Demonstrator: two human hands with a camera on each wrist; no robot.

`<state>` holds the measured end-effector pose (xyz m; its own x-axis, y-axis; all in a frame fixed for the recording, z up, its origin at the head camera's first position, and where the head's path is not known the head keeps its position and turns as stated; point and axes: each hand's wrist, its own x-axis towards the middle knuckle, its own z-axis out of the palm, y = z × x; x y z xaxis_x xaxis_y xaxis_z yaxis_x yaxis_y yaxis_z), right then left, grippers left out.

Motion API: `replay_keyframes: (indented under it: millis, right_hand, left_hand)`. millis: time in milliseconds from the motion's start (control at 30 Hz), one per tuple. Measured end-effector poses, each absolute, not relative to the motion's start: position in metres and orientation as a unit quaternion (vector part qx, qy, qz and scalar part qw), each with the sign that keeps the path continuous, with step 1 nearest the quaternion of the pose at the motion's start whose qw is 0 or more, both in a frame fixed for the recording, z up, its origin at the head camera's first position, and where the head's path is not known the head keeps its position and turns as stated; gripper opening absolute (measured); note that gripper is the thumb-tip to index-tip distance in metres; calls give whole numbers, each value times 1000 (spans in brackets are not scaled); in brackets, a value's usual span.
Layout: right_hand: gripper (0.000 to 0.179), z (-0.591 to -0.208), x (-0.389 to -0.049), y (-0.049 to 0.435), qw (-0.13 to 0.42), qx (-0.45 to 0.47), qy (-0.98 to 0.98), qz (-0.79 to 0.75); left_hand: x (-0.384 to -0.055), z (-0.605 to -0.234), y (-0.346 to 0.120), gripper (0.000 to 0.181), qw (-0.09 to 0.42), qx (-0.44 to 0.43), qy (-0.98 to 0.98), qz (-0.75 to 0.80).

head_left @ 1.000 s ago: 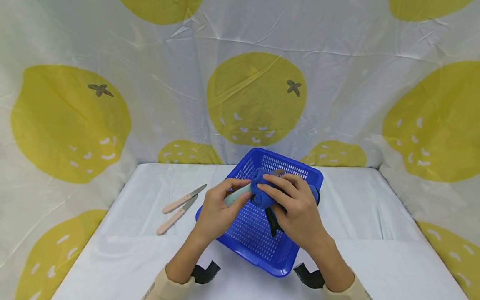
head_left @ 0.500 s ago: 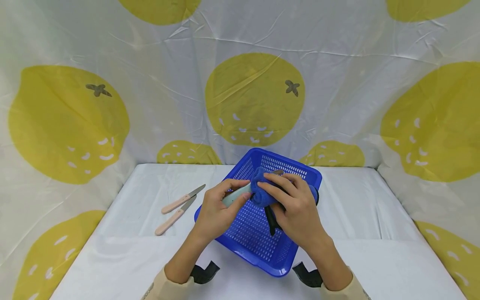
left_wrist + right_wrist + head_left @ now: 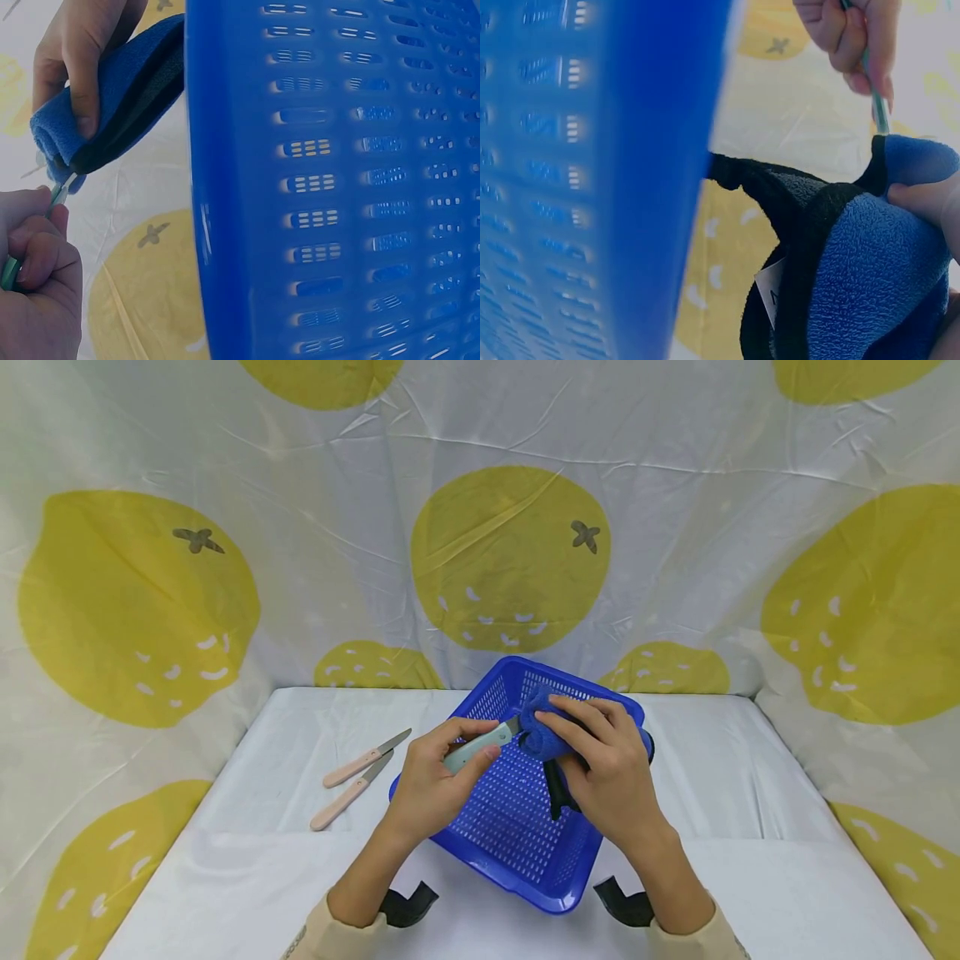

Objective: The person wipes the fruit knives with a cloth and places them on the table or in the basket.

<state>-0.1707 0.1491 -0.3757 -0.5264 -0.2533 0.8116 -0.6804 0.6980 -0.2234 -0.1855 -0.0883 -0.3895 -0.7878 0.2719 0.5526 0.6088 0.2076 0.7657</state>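
My left hand (image 3: 435,777) grips the pale green handle of a knife (image 3: 480,747) above the basket, its blade pointing right and up. A blue towel with black edging (image 3: 546,735) is bunched in my right hand (image 3: 615,768), folded around the blade so that only a short stretch of metal by the handle shows. In the left wrist view the towel (image 3: 112,90) meets the knife just beyond my left fingers (image 3: 45,247). The right wrist view shows the towel (image 3: 885,262) hanging in a fold, with a white label on its inner side.
Below both hands a blue plastic basket (image 3: 480,852) with slotted walls stands at an angle on the white-covered table (image 3: 225,877). To its left lie two knives with light pink handles, one (image 3: 352,768) behind the other (image 3: 341,804). A lemon-print curtain (image 3: 675,568) rises behind.
My right hand and the towel have slid right and slightly up along the blade, baring metal next to the handle. My left hand and the knife stay nearly where they were.
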Motion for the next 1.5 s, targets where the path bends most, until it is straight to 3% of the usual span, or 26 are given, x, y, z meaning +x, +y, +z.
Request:
replay_keyframes:
  millis: [300,733,1500]
  right_hand:
    - [45,-373,-175,165,397,254,-836,280]
    - [49,-369,-180,186,445,225,-812,303]
    - [46,-372,-158,136,408,326,-810,269]
  left_hand:
    - [-184,-390,-89,28,144,-288,-762,-562]
    - [-185,-390,-90,27,134,-293,-758,-568]
    - [-188,-390,-89,26,144,-290,-772,-547]
